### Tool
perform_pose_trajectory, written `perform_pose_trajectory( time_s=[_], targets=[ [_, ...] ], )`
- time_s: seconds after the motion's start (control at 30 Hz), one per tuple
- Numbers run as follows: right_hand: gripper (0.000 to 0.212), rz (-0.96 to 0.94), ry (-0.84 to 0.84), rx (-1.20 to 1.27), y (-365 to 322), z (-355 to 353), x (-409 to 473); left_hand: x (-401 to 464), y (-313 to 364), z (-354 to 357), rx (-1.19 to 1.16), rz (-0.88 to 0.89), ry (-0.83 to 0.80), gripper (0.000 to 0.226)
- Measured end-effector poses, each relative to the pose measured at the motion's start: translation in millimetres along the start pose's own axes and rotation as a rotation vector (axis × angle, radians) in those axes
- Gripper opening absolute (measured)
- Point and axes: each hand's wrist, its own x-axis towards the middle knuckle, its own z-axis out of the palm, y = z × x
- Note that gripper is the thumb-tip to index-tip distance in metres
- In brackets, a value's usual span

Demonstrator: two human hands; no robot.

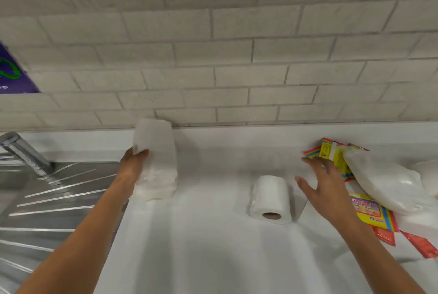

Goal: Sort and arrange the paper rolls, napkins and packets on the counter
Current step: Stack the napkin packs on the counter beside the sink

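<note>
Left hand [134,163] is gripping the napkin pack [155,161] from its left side, thumb curled over the front face, other fingers hidden behind it. Pack is standing upright on the counter [201,246], its base touching the surface, back near the wall upstand, just right of the sink drainer [54,199]. Clear wrap, white stack inside.

Right hand [324,189] is hovering with fingers spread and relaxed, gripping nothing. Fingertips are reaching the edge of the pile on the right; can't tell if they're actually touching the upper yellow packet [331,154].

Paper roll [271,199] is lying on its side mid-counter, core hole facing the camera, just left of the right hand, well apart from the napkin pack.

Pile on the right: white plastic bag [388,184] is lying across a second yellow packet [369,210] with rainbow edges, "Giggles" print readable. Two red sachets [419,245] are lying flat nearer the camera, beside that packet. More white stuff at the far right edge, too cropped to identify.

Tap [23,154] is angling over the sink at the left. Purple box [11,73] corner is showing against the tiled wall [213,44].
</note>
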Motion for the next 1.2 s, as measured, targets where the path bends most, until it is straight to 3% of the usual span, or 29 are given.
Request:
perform_pose_trajectory(
  time_s=[0.27,0.47,0.67,0.77,1.0,1.2],
  targets=[
    [0.051,0.194,0.034,-0.107,36,-21,11,6,-22,-1,0.215,0.058,0.034,0.044],
    [0.057,0.268,0.024,-0.143,58,-37,13,2,-15,-6,0.396,0.245,0.082,0.06],
    [0.057,0.29,0.076,-0.172,79,-48,16,-8,-4,-6,0.677,0.449,0.184,0.062],
    [0.059,0.294,0.1,-0.261,98,-55,18,-30,8,10,0.701,0.551,0.209,0.057],
    [0.08,0.49,-0.096,-0.42,143,-73,26,-84,20,63,0.672,0.76,0.147,0.05],
    [0.087,0.542,-0.277,-0.326,162,-77,27,-129,24,119,0.626,0.753,0.067,0.051]
  ],
)
